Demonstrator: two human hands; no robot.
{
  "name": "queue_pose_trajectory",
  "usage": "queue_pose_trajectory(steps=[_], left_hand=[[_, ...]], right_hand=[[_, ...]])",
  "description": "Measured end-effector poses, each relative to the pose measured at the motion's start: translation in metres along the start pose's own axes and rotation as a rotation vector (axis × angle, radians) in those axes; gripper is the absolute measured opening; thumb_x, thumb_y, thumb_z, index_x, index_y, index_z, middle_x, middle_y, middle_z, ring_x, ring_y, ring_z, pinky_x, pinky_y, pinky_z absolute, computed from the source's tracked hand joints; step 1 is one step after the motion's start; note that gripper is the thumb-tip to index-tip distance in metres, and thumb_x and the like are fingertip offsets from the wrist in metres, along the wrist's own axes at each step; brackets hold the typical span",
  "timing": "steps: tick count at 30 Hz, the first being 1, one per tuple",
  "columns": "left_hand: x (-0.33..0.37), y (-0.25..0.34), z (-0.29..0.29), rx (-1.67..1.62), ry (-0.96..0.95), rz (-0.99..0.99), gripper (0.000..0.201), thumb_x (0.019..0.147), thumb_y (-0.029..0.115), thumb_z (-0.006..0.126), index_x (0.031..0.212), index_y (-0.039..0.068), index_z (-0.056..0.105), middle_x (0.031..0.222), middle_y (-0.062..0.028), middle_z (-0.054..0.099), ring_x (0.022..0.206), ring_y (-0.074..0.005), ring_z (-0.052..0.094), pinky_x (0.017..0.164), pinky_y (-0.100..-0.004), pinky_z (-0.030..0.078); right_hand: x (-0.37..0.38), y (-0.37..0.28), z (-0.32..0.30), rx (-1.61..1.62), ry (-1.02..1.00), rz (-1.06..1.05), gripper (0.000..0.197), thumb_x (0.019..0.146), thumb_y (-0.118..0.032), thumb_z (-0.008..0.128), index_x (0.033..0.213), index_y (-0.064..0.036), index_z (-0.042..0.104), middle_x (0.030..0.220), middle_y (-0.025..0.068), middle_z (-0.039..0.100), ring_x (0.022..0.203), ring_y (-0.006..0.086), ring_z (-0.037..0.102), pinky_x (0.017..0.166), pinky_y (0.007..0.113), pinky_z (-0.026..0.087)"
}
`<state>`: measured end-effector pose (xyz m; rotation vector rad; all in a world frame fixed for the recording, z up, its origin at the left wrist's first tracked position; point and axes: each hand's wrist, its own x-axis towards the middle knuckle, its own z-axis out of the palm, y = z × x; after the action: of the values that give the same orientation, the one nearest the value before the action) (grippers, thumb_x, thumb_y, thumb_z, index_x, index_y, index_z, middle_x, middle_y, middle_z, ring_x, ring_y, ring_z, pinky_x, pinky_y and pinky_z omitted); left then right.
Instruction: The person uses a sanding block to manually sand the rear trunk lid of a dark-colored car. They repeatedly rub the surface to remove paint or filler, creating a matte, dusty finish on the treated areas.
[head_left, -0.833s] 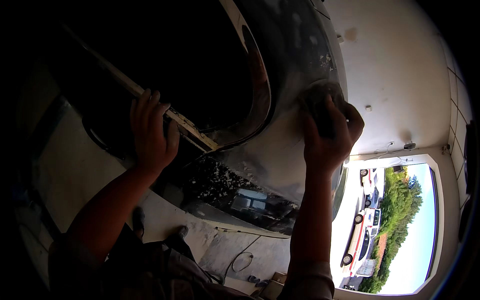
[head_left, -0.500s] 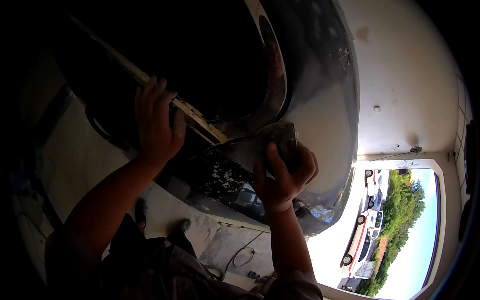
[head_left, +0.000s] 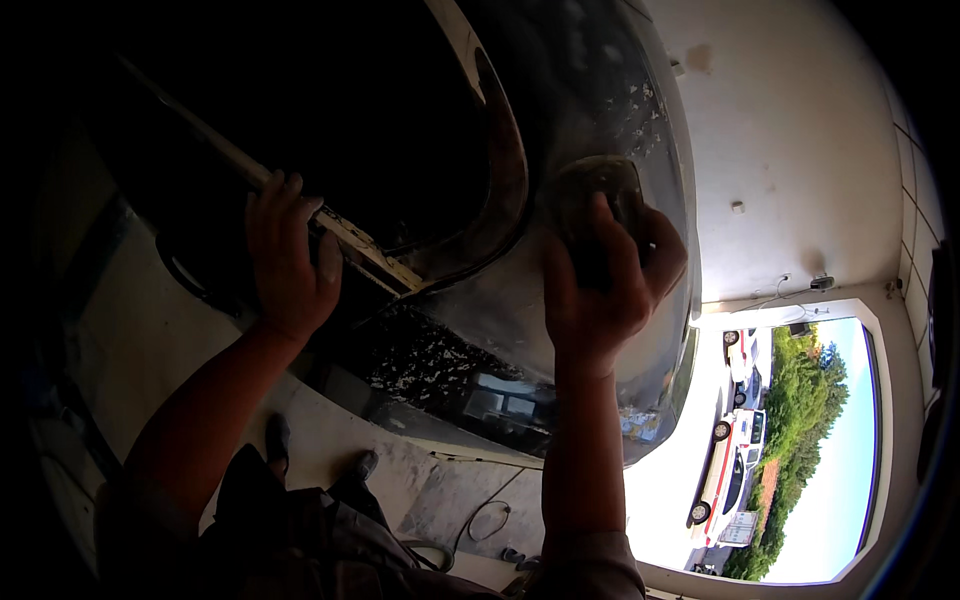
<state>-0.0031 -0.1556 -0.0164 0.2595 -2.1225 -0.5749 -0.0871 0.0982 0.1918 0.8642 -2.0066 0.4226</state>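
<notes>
A dark vehicle body with an open recess fills the upper middle. Its curved panel (head_left: 490,315) is patchy, dull grey and whitish. My right hand (head_left: 605,300) is closed round a dark block (head_left: 610,175) that looks like a sanding block, pressed to the panel beside the opening's rounded corner. Farther left, my left hand (head_left: 287,265) hooks its fingers over a narrow pale edge strip (head_left: 365,250) of the vehicle, thumb on the near side. The block's underside is hidden. Below the hands, a black area (head_left: 430,355) shows chipped, speckled paint.
My feet, in dark shoes (head_left: 365,465), stand on the pale floor. A thin cable (head_left: 490,510) loops on the floor by the vehicle. To the right, a wide doorway (head_left: 875,400) opens onto parked vehicles (head_left: 730,470) and greenery; a white wall (head_left: 780,180) adjoins it.
My right hand has slid the block up and to the right across the panel. My left hand keeps its hold on the edge strip; the whole view has shifted slightly.
</notes>
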Motion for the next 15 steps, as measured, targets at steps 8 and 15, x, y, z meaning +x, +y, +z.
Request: queue_pose_trajectory(steps=[8,15], left_hand=[[0.002,0.01,-0.001,-0.039,0.004,0.005,0.041,0.109,0.017,0.061,0.147,0.003,0.057,0.164,-0.0252,0.05,0.16,-0.047,0.041,0.134,-0.0665,0.026],[-0.001,0.006,0.004,-0.041,0.039,0.045,0.043,0.107,0.021,0.061,0.145,0.003,0.057,0.162,-0.0259,0.052,0.16,-0.0463,0.042,0.133,-0.0704,0.026]], right_hand=[[-0.093,-0.015,-0.021,-0.121,-0.175,-0.096,0.042,0.074,-0.024,0.094,0.115,-0.0283,0.088,0.138,0.0117,0.065,0.125,0.0337,0.062,0.109,0.048,0.048],[0.096,0.047,-0.002,0.202,-0.039,0.149,0.055,0.071,-0.025,0.098,0.125,-0.0179,0.087,0.131,0.0127,0.067,0.121,0.0356,0.064,0.105,0.05,0.055]])
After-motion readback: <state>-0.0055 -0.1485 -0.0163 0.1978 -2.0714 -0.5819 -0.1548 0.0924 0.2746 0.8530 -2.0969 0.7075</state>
